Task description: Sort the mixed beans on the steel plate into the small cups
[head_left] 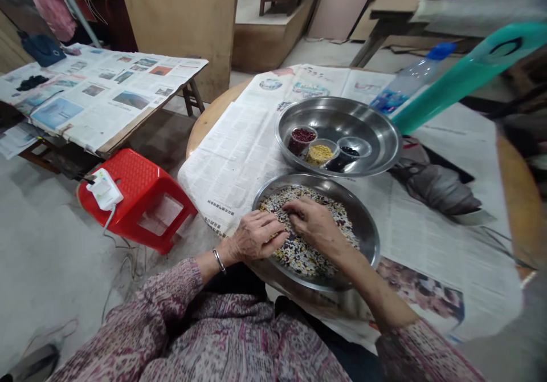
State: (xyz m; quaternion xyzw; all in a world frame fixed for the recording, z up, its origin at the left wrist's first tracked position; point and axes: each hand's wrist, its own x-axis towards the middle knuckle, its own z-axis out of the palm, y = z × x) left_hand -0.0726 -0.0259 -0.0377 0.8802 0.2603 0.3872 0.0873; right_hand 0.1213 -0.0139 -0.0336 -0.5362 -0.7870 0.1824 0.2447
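Newspaper (235, 142) covers a round wooden desk (205, 121), and two bare hands are busy at a shiny round steel bowl (372, 248).
White, yellow and dark little grains and beans (305, 259) lie inside that bowl. The left hand (256, 235) is at its left side, with bent fingers, and the right hand (314, 222) reaches over its middle, with curled fingers; I cannot tell if either one pinches a bean. Just behind the bowl sits a second wide steel bowl (367, 114) with three small clear plastic cups (320, 154) of red, yellow and black beans. A red plastic stool (139, 171) is left of the bowl.
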